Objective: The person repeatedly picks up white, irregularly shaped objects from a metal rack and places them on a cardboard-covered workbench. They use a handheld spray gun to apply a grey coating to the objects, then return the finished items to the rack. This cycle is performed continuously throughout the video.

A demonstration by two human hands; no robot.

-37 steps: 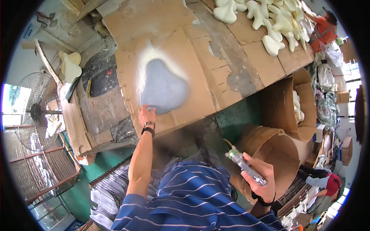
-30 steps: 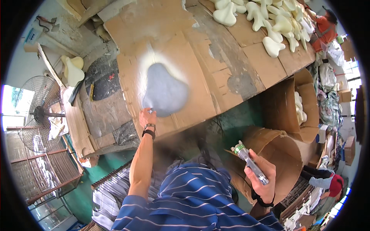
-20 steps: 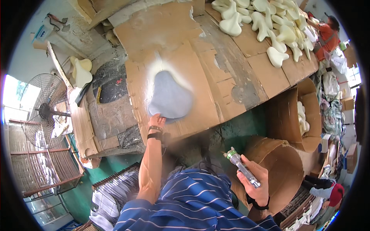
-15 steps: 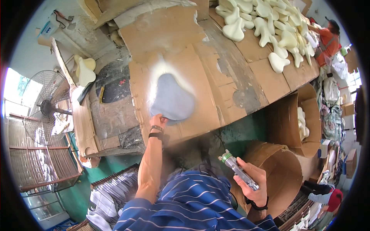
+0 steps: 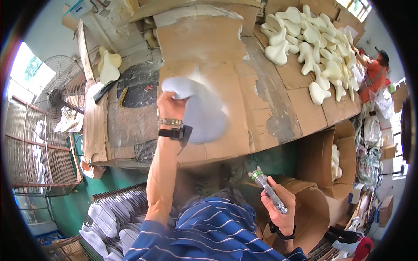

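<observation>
Left hand (image 5: 170, 104) is closed in a grip on the upper edge of a grey-blue form (image 5: 201, 111), which is raised a little over the cardboard sheet (image 5: 244, 100); a white sprayed patch shows around it. On this wrist sits a watch (image 5: 173, 132). Right hand (image 5: 278, 209), at 5 o'clock from the form and well apart from it, has its fingers wrapped around a spray gun (image 5: 267, 190) whose nozzle points toward 11 o'clock. Cream forms (image 5: 313, 48) lie in a heap at 2 o'clock. At 9 o'clock stands a fan (image 5: 56, 96). Under the right hand is an open box (image 5: 313, 209).
</observation>
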